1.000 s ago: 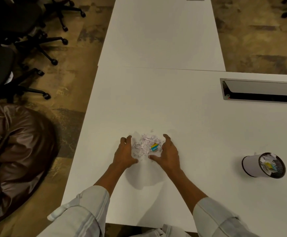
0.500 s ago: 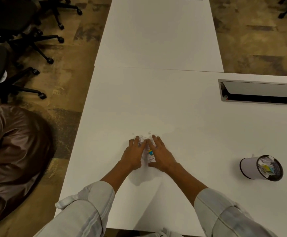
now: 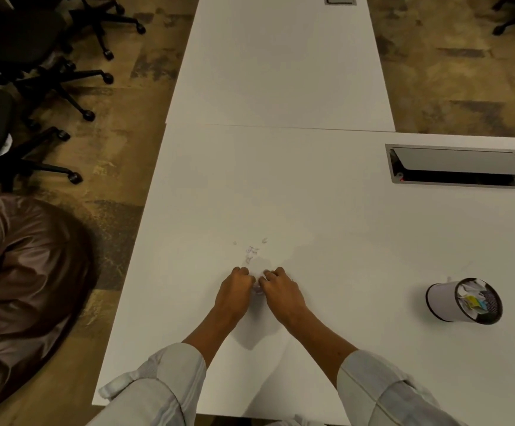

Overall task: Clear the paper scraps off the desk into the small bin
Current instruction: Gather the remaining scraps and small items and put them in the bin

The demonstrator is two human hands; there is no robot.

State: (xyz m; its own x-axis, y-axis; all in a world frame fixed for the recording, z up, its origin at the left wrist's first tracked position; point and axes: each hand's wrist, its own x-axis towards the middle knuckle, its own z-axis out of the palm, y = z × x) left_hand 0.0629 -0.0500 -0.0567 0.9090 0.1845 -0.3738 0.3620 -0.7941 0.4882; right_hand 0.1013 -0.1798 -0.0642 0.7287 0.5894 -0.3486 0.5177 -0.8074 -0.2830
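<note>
Both hands, left (image 3: 234, 289) and right (image 3: 277, 290), curl knuckle to knuckle on the white bench (image 3: 327, 229), each grip pressed shut around a bunched wad of pale scraps (image 3: 257, 287) barely showing between them. Four or five loose bits (image 3: 251, 252) lie just beyond the grip. Well right of it, one bin (image 3: 463, 301) holds white, yellow and blue paper.
</note>
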